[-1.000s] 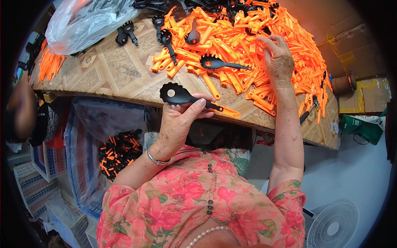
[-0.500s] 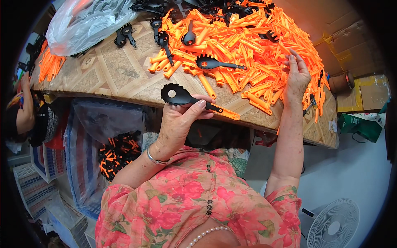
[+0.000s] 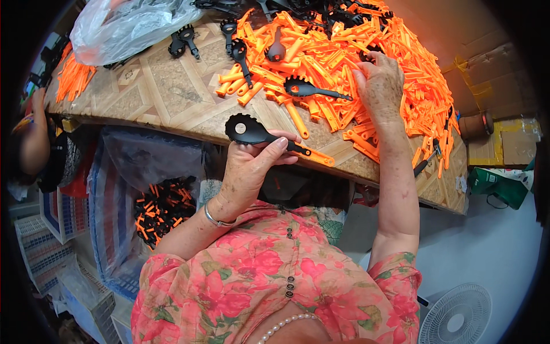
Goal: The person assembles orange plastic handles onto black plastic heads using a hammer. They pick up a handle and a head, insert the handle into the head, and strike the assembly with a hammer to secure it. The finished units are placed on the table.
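Observation:
My left hand [image 3: 247,172] is closed around a black spaghetti server [image 3: 252,133], held just off the table's near edge. Its toothed head with a round hole points left, and an orange handle piece [image 3: 321,159] lies along its shank at the right. Over the heap of orange handles [image 3: 326,54], my right hand [image 3: 380,86] reaches down with thumb and fingers apart. Its fingertips are close to a black toothed head [image 3: 371,51] in the heap; whether they touch it is hidden. Another spaghetti server [image 3: 309,88] lies at the heap's near side.
More black servers [image 3: 240,57] lie left of the heap and along the far side. A clear plastic bag [image 3: 126,28] rests on the patterned table [image 3: 166,97]. Below left, a striped sack [image 3: 112,212] holds black and orange utensils. A white fan [image 3: 456,321] stands lower right. Someone's arm shows far left.
My right hand has moved left and come down over the heap, near a black toothed head. The left hand keeps its hold on the spaghetti server almost unmoved. The view has shifted slightly.

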The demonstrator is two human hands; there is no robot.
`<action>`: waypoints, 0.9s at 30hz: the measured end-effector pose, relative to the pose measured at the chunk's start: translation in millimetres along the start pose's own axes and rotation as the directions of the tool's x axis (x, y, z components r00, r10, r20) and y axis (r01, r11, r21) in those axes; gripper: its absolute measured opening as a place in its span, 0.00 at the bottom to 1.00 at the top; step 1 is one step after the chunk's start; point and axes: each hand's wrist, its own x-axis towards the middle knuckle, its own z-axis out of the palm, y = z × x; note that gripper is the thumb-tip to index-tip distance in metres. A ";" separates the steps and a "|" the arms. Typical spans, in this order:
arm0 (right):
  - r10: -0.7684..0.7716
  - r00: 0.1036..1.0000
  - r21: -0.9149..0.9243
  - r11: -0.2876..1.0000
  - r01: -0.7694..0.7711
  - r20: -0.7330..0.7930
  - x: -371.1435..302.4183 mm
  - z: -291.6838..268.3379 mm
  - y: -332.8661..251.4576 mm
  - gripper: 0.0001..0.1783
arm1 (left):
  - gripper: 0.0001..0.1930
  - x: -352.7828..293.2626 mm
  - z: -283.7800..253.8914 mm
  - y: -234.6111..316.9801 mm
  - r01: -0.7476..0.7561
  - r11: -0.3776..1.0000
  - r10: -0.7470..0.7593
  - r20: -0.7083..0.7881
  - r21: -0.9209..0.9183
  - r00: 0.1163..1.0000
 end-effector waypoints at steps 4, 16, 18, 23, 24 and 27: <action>-0.014 0.992 0.112 0.993 0.028 -0.124 -10.1 -14.4 -0.4 0.08 | 0.11 -0.2 -1.2 3.1 0.004 1.000 -0.004 -0.032 0.005 0.999; 0.045 0.994 0.724 0.682 -0.107 0.104 -132.7 -91.1 -67.6 0.13 | 0.13 2.4 10.8 -15.9 0.090 0.994 -0.086 0.066 -0.054 0.994; 0.060 0.990 0.707 0.694 -0.136 0.131 -143.2 -88.4 -65.6 0.13 | 0.12 2.3 16.7 -15.7 0.091 0.996 -0.089 0.081 -0.025 0.993; 0.315 0.949 0.721 0.654 -0.229 0.016 -156.3 -91.4 -66.7 0.12 | 0.12 2.8 26.8 -22.9 0.083 0.997 -0.082 0.108 -0.007 0.991; 0.345 0.938 0.768 0.609 -0.195 -0.036 -157.8 -91.0 -65.7 0.11 | 0.12 2.4 28.6 -23.7 0.084 0.996 -0.083 0.110 -0.007 0.991; 0.204 0.978 0.840 0.522 -0.148 0.045 -160.8 -88.8 -66.3 0.11 | 0.12 1.6 33.0 -24.7 0.109 0.994 -0.108 0.105 -0.001 0.989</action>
